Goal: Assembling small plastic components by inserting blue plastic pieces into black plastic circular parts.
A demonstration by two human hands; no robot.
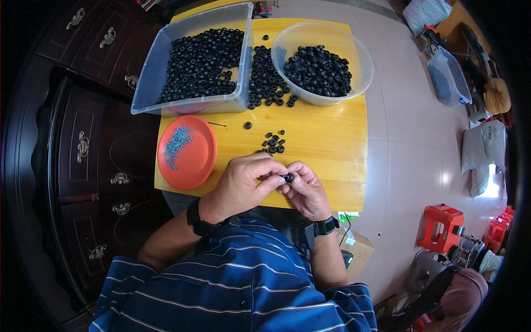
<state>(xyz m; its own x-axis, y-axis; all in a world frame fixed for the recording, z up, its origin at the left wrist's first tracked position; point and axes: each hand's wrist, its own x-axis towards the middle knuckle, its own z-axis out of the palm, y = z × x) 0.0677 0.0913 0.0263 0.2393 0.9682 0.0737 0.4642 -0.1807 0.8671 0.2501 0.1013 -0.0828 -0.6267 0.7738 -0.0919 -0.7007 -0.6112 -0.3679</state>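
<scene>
Between the fingertips of my left hand [242, 178] and my right hand [310, 195] is a small black ring-shaped part [289, 177]. Both hands pinch it just over the table's near part, and the fingers partly cover it. A few loose black parts [275, 145] lie just beyond my fingers, and a single black ring [248, 125] sits farther off. To the left of my left hand is an orange-red plate [193, 176] carrying a heap of thin blue-grey pin-like pieces [178, 145]. A thin dark rod [217, 124] lies past the plate's far edge.
On the yellow table [332, 149], a rectangular clear bin [148, 83] and a round clear tub [326, 101] hold many black rings, with a spilled pile [263, 77] between them. Dark drawers [83, 144] stand close at left. A red stool [441, 227] is on the floor at right.
</scene>
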